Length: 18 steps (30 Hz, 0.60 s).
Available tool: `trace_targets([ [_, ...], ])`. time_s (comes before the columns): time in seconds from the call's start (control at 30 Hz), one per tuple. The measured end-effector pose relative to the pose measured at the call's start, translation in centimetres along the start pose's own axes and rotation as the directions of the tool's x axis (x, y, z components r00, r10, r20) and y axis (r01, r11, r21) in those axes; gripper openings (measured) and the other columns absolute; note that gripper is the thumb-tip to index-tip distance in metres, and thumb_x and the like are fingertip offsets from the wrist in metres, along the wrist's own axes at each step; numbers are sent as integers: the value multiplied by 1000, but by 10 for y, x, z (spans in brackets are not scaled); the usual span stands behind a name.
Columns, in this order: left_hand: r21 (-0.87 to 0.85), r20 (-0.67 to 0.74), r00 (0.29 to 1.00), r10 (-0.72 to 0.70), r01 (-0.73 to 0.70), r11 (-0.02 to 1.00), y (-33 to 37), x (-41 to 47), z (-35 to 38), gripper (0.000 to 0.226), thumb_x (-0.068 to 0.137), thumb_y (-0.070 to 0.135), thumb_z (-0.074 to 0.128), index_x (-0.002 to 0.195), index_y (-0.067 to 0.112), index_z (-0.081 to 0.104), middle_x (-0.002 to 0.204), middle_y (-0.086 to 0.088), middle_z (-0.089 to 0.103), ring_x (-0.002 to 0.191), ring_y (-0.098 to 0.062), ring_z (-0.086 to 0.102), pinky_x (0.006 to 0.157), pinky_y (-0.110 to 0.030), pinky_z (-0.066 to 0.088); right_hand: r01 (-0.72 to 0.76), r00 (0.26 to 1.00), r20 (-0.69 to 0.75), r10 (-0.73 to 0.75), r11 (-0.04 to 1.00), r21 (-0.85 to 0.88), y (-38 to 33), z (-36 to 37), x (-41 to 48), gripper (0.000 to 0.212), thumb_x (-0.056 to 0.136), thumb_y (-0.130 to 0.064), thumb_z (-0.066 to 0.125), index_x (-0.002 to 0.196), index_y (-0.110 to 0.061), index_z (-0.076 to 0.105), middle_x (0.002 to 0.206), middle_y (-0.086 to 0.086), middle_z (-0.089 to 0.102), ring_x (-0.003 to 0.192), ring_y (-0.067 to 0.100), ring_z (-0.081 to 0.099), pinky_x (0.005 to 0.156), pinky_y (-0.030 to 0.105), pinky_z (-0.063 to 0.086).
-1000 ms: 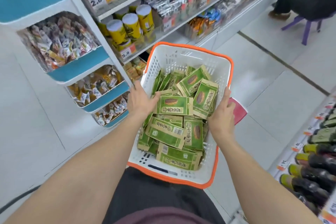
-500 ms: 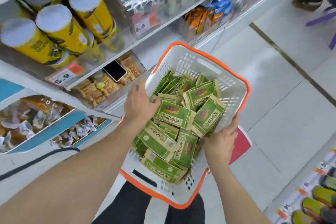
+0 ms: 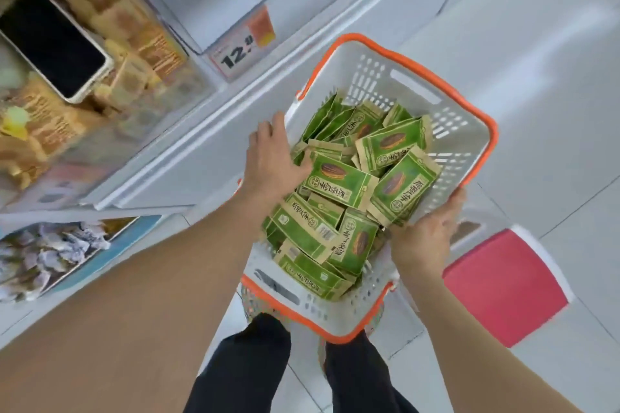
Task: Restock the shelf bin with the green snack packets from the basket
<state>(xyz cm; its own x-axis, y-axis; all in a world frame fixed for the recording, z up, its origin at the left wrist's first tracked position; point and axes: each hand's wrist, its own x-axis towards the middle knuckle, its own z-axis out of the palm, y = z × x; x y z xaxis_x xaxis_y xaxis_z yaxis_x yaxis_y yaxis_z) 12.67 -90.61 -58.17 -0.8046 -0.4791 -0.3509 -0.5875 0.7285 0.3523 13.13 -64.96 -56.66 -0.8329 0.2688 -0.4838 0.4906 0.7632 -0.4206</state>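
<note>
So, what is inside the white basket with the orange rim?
A loose pile of green snack packets fills the basket. The left hand grips its left rim, the right hand its right wall. The pile hides the basket floor and anything beneath.

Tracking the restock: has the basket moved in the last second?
Yes. The basket has shifted left, toward the shelf; the red stool it mostly covered before now shows largely clear to its right.

Shelf snacks (image 3: 53, 131) blurred, labels unreadable. Green packets (image 3: 339, 178): lower ones buried under top layer. Basket (image 3: 402, 77) left rim hidden beneath left hand (image 3: 273, 157).
</note>
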Motion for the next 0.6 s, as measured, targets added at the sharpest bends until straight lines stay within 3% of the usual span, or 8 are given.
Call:
trace_targets([
  [0.1, 25, 89, 996, 20, -22, 999, -20, 19, 34, 98, 82, 47, 79, 156, 14, 25, 134, -12, 41, 122, -31, 42, 94, -38, 41, -41, 998, 45, 42, 999, -15, 16, 29, 21, 129, 79, 22, 61, 160, -40, -18, 160, 24, 24, 113, 44, 55, 82, 44, 43],
  [0.17, 44, 116, 993, 33, -38, 998, -28, 31, 51, 101, 80, 43, 81, 157, 14, 24, 133, -12, 40, 118, -27, 39, 90, -36, 38, -71, 994, 76, 73, 997, -28, 22, 50, 33, 132, 77, 24, 61, 160, -37, -22, 149, 28, 34, 113, 47, 53, 88, 50, 46],
  [0.23, 62, 131, 991, 24, -33, 998, -33, 45, 64, 99, 81, 42, 80, 158, 15, 22, 132, -13, 39, 116, -27, 38, 91, -39, 43, -89, 989, 109, 97, 994, -69, 21, 68, 40, 132, 79, 17, 67, 160, -33, -23, 139, 30, 39, 115, 48, 52, 95, 55, 47],
  [0.33, 94, 166, 986, -28, 12, 995, -36, 64, 69, 98, 83, 40, 79, 158, 14, 21, 137, -18, 38, 125, -37, 41, 100, -49, 47, -84, 980, 169, 103, 990, -117, 15, 93, 44, 126, 80, 11, 67, 162, -29, -21, 119, 20, 37, 98, 41, 46, 83, 47, 43],
  [0.4, 129, 208, 976, -61, 35, 991, -36, 69, 66, 103, 83, 40, 80, 159, 12, 18, 142, -21, 36, 130, -40, 40, 102, -50, 47, -83, 964, 232, 133, 974, -212, 8, 99, 46, 109, 82, 4, 66, 163, -22, -2, 119, 16, 33, 97, 38, 45, 82, 43, 43],
  [0.47, 190, 272, 957, -98, 46, 981, -29, 63, 57, 106, 86, 43, 78, 163, 11, 12, 155, -21, 27, 137, -43, 36, 108, -52, 45, -9, 931, 333, 147, 924, -381, -7, 90, 39, 68, 86, -9, 68, 145, -7, 35, 132, 23, 32, 106, 43, 50, 93, 48, 51],
  [0.53, 275, 317, 946, -73, -18, 961, -15, 50, 42, 84, 92, 42, 70, 159, 11, 28, 161, -19, 24, 141, -44, 33, 113, -53, 43, 105, 908, 398, 131, 848, -520, -26, 77, 26, 50, 90, -16, 67, 133, -4, 45, 148, 29, 22, 120, 48, 49, 105, 54, 49],
  [0.6, 329, 341, 939, 52, -171, 929, 3, 32, 17, 42, 96, 37, 63, 131, 14, 59, 148, -18, 41, 135, -41, 41, 111, -52, 43, 253, 903, 429, 16, 787, -562, -52, 61, 7, 55, 90, -12, 68, 140, -6, 45, 158, 28, 14, 132, 47, 44, 111, 53, 45],
])
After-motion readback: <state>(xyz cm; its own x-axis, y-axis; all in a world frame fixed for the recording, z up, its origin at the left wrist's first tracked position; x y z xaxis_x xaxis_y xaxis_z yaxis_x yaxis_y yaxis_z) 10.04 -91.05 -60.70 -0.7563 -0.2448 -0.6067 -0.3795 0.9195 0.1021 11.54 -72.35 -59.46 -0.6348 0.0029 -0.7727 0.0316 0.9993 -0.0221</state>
